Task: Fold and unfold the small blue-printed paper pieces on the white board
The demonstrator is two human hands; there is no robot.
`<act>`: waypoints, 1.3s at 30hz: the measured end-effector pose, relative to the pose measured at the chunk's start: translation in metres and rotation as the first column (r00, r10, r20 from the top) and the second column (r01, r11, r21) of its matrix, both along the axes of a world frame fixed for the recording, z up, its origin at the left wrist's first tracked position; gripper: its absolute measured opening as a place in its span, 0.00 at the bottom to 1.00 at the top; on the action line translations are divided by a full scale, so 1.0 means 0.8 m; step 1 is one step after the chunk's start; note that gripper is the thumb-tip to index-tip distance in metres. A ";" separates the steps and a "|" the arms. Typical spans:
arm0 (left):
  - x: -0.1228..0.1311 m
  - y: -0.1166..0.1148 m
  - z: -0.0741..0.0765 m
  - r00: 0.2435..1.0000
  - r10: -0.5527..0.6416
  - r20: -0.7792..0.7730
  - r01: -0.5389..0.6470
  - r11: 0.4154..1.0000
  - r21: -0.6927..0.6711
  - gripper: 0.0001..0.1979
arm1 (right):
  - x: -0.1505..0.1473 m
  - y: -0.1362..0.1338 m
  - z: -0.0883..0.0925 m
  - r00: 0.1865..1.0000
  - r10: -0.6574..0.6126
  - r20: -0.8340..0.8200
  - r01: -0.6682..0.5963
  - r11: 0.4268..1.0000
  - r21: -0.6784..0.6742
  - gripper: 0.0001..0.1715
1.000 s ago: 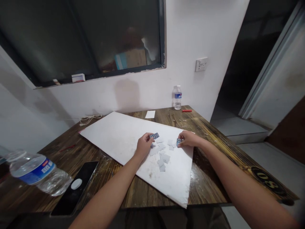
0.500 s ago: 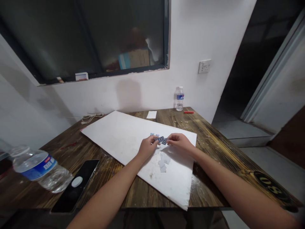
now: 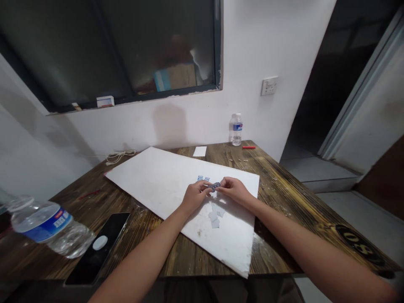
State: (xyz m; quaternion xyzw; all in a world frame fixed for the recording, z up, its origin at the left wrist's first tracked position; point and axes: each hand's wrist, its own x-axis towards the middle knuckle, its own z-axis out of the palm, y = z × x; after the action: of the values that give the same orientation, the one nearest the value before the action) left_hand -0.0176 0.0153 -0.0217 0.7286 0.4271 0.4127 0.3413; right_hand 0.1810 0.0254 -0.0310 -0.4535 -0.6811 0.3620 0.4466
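Note:
Over a white board, my left hand pinches one end of a small dark blue-grey sticker sheet with pale markings. At its other end, my right hand has thumb and fingertips closed on the sheet's edge. The sheet looks bent or tilted, and its printing is too small to read. Just beyond my left fingers, small blue-and-white labels lie on the board. Several pale paper scraps lie on the board below my hands.
A large water bottle lies tilted at the left beside a black phone with a white disc. At the back are a white cable, a paper piece, a small bottle and a red pen on the wooden table.
My right hand has moved slightly left, closer to my left hand. The sheet between them has turned and now shows less of its face; two pieces seemed apart before.

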 end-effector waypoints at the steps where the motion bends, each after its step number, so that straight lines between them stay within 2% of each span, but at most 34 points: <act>1: 0.000 -0.001 0.001 1.000 0.001 -0.002 -0.001 1.000 0.010 0.10 | 0.001 -0.001 0.002 1.000 0.000 -0.006 0.000 1.000 0.023 0.16; 3: 0.002 -0.003 0.005 1.000 0.001 -0.020 -0.001 0.999 0.032 0.10 | 0.003 -0.002 0.008 0.999 0.042 -0.022 -0.040 0.997 0.069 0.18; 6: 0.005 -0.005 0.008 0.999 0.013 -0.034 -0.012 0.999 0.032 0.11 | 0.004 -0.004 0.012 0.995 0.103 0.013 -0.104 0.990 0.091 0.13; 9: 0.003 0.001 0.007 0.990 0.143 0.011 -0.143 0.989 0.040 0.13 | 0.006 -0.003 0.010 0.999 0.047 0.014 -0.048 0.995 0.093 0.12; 10: 0.000 0.004 0.006 0.972 0.231 0.036 -0.232 0.971 0.053 0.13 | 0.007 -0.001 0.008 1.000 0.009 -0.005 -0.008 0.996 0.094 0.13; 12: -0.009 0.013 0.002 0.893 0.442 0.081 -0.449 0.886 0.113 0.11 | 0.010 0.004 0.004 0.997 -0.058 -0.051 0.062 0.995 0.081 0.14; 13: -0.015 0.018 0.000 0.856 0.511 0.077 -0.516 0.850 0.105 0.11 | 0.011 0.006 0.002 0.994 -0.080 -0.070 0.085 0.994 0.068 0.15; 16: -0.028 0.025 -0.004 0.768 0.632 -0.104 -0.631 0.774 0.044 0.14 | 0.014 0.011 -0.002 0.989 -0.115 -0.093 0.120 0.992 0.048 0.16; 19: -0.029 0.023 -0.003 0.715 0.604 -0.353 -0.617 0.782 0.086 0.19 | 0.014 0.011 -0.001 0.991 -0.111 -0.070 0.115 0.992 0.052 0.15; 22: -0.025 0.020 -0.002 0.721 0.530 -0.446 -0.514 0.841 0.169 0.22 | 0.013 0.008 0.001 0.994 -0.097 -0.050 0.099 0.994 0.051 0.14; 28: -0.027 0.022 -0.003 0.802 0.442 -0.401 -0.411 0.896 0.166 0.16 | 0.012 0.009 0.000 0.994 -0.109 -0.024 0.110 0.993 0.044 0.14; 39: -0.031 0.028 -0.009 0.886 0.373 -0.275 -0.368 0.927 0.069 0.14 | 0.013 0.008 0.002 0.993 -0.118 0.000 0.117 0.992 0.041 0.13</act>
State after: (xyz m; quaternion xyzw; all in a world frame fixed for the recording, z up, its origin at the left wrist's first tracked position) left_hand -0.0420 0.0381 -0.0290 0.6878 0.5994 0.3648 0.1860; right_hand 0.1910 0.0315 -0.0296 -0.4841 -0.6609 0.3206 0.4754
